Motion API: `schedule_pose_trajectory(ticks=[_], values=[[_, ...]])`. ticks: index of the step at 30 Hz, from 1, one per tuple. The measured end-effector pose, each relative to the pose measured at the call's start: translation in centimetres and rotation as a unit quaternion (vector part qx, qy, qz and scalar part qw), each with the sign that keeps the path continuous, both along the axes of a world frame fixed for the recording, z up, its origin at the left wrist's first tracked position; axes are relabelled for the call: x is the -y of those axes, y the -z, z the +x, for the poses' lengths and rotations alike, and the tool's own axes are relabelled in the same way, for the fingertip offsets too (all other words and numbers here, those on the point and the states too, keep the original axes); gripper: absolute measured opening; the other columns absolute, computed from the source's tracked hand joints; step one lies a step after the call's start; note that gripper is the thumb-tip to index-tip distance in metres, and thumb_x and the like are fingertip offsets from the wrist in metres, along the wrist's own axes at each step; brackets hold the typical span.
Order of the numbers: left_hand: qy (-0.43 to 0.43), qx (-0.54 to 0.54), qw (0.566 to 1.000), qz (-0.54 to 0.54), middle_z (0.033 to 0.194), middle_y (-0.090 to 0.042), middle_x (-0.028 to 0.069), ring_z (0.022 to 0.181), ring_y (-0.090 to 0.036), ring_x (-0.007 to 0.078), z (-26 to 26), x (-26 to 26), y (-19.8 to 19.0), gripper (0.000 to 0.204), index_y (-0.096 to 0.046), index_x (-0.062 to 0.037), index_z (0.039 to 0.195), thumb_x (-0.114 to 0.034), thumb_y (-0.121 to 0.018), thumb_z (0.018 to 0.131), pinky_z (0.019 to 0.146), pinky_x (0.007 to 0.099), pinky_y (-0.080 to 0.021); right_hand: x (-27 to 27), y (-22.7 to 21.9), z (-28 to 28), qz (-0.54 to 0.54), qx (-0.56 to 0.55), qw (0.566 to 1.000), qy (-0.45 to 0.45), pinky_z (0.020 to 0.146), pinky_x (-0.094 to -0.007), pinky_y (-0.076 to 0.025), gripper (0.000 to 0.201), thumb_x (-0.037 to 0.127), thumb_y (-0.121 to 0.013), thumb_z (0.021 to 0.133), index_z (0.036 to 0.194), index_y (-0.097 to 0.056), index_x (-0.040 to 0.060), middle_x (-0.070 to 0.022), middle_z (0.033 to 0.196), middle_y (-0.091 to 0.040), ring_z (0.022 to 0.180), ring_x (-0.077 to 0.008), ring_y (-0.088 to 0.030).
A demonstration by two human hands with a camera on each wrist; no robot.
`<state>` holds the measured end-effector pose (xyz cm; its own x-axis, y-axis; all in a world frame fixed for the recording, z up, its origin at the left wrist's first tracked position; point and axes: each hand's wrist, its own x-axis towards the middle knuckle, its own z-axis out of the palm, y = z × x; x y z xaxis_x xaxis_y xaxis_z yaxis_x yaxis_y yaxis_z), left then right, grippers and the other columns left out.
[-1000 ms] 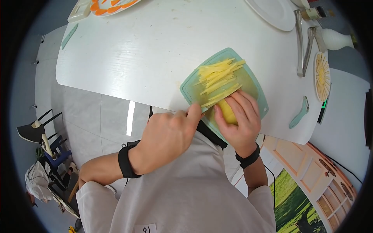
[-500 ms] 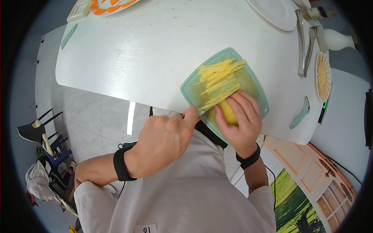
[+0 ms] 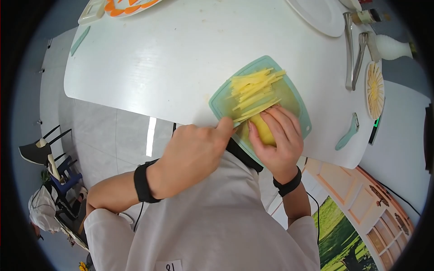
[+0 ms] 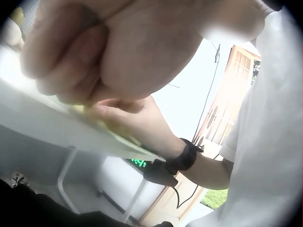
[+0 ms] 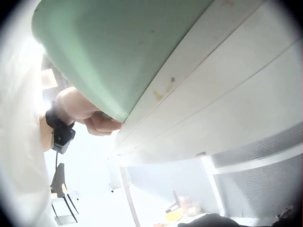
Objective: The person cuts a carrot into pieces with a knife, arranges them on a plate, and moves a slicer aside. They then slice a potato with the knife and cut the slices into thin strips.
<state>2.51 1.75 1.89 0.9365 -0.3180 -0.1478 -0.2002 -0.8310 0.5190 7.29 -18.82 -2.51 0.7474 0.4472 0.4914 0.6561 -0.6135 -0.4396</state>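
Observation:
My left hand [image 3: 192,151] curls round the handle of a knife [image 3: 237,124] at the near left edge of a green cutting board [image 3: 220,103]. Its blade lies along the cut side of a peeled yellow potato [image 3: 261,130], mostly hidden behind a thin strip. With fingers bent over the top and thumb on the near side, my right hand [image 3: 282,144] grips the potato against the board. Potato strips [image 3: 255,86] lie piled beyond the blade. The left wrist view shows the curled left hand [image 4: 94,56] close up. From the right wrist, the board's underside [image 5: 118,47] fills the upper part.
A green-handled peeler [image 3: 348,135], metal tongs [image 3: 349,54] and a plate of pale slices [image 3: 374,90] lie to the right. White plate [image 3: 321,16] at the back; plate with orange pieces [image 3: 131,10] back left. A green knife-like tool [image 3: 80,40] lies near the left edge.
My left hand drew the knife back toward lower left, then pushed it forward again to the upper right. The right hand stays on the potato almost unmoved.

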Motion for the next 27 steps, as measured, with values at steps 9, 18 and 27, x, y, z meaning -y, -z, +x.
schedule_pose_trajectory(ticks=[9, 18, 27], values=[[-0.015, -0.008, 0.999, 0.047, 0.056, -0.057, 0.0097, 0.049, -0.059, 0.0291, -0.6, 0.2, 0.0, 0.014, -0.049, -0.0029, 0.093, -0.013, -0.057, 0.099, 0.045, 0.041, -0.044, -0.2, -0.1, 0.0, 0.003, 0.007, 1.0, 0.003, 0.086, -0.0382, -0.057, 0.035, 0.005, -0.083, 0.073, 0.104, -0.069, 0.0003, -0.0102, 0.108, -0.07, 0.103, -0.03, -0.066], [-0.084, -0.08, 0.986, -0.12, 0.059, -0.054, 0.021, 0.051, -0.053, 0.043, -0.2, -0.8, 0.1, 0.016, -0.05, 0.0011, 0.088, -0.007, -0.059, 0.097, 0.048, 0.0459, -0.044, -0.2, -0.3, 0.1, 0.009, 0.014, 1.0, -0.004, 0.084, -0.0384, -0.057, 0.033, 0.003, -0.082, 0.072, 0.102, -0.068, -0.0001, -0.0107, 0.105, -0.068, 0.101, -0.0303, -0.066], [-0.033, 0.05, 0.998, 0.006, 0.052, -0.053, 0.01, 0.044, -0.055, 0.0302, -0.4, 0.9, -1.0, 0.02, -0.05, -0.0044, 0.084, -0.013, -0.063, 0.096, 0.044, 0.0402, -0.043, -0.2, -0.2, -0.1, 0.006, 0.013, 1.0, 0.003, 0.085, -0.0388, -0.056, 0.033, 0.005, -0.082, 0.073, 0.102, -0.068, -0.0003, -0.011, 0.107, -0.069, 0.102, -0.031, -0.065]])
